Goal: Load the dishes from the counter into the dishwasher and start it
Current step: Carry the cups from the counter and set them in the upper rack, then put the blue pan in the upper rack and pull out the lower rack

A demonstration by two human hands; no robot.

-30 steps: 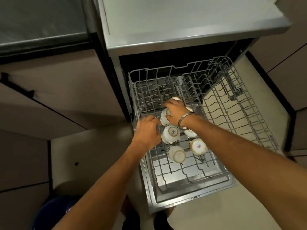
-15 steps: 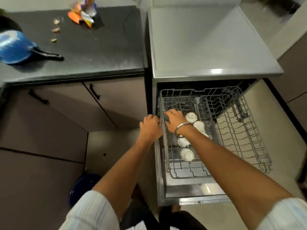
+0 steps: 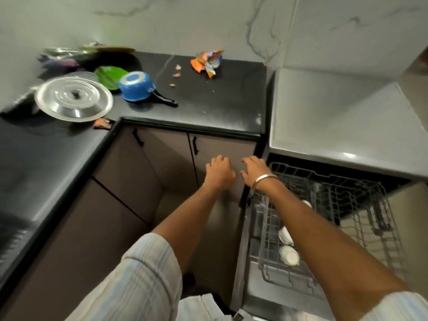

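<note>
Up and out of the rack since half a second back: left hand (image 3: 219, 172) and right hand (image 3: 256, 173), both clear of the cups and off to the left, hanging in front of the cabinet door (image 3: 222, 154) beside the dishwasher (image 3: 347, 117). Nothing held in either, fingers loosely curled on the left, a little spread on the right, grips let go. Steel bangle (image 3: 264, 180) on the right wrist, just over the rack's left rim.

Lower rack (image 3: 347, 205) pulled out, white cups (image 3: 288, 254) mouth-down near its front left, partly hidden behind the right forearm. Still waiting on the black counter (image 3: 220, 100): blue saucepan (image 3: 136, 86) upside down with handle toward the counter's front edge, big steel lid (image 3: 74, 98) to its left, green plate (image 3: 108, 76) behind, more dark ware blurred in the corner. Crumpled orange wrapper (image 3: 206, 62) and scraps further right, rubbish rather than dishes.

Trouble ahead, as a judgement only: a reach across for the pan with the right forearm low, and a snag of bangle or sleeve on the rack wires, cups rattled over. Steel lid smooth and domed, likely slippery in a bare grab, close to the counter's inner edge, a slide to the floor quite possible. Open door (image 3: 266, 295) down at shin level, a trip risk on the turn back with both hands full.
</note>
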